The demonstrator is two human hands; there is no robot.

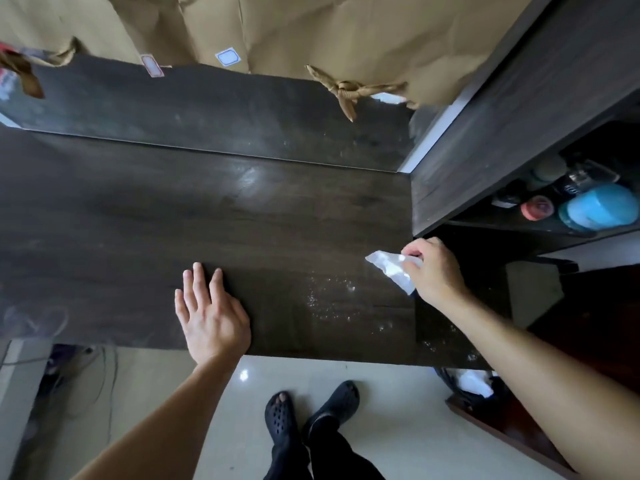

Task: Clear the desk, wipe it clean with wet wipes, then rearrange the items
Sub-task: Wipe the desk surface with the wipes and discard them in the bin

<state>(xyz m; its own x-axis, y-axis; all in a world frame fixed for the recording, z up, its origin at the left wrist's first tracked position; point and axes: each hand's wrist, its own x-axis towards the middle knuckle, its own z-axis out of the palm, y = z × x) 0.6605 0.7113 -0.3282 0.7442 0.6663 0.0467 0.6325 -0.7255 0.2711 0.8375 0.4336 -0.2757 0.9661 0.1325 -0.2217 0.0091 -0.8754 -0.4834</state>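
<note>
The dark wooden desk fills the middle of the view, with nothing standing on its top. My right hand is at the desk's right end, shut on a white wet wipe that sticks out to the left of my fingers. Wet speckles glisten on the desk surface just left of and below that hand. My left hand rests flat on the front edge of the desk, fingers spread, holding nothing.
A dark shelf unit rises at the right; its lower compartment holds a blue container, a red-capped bottle and other bottles. Brown paper covers the wall behind. A bin with white waste sits by the desk's right corner. Cables hang at lower left.
</note>
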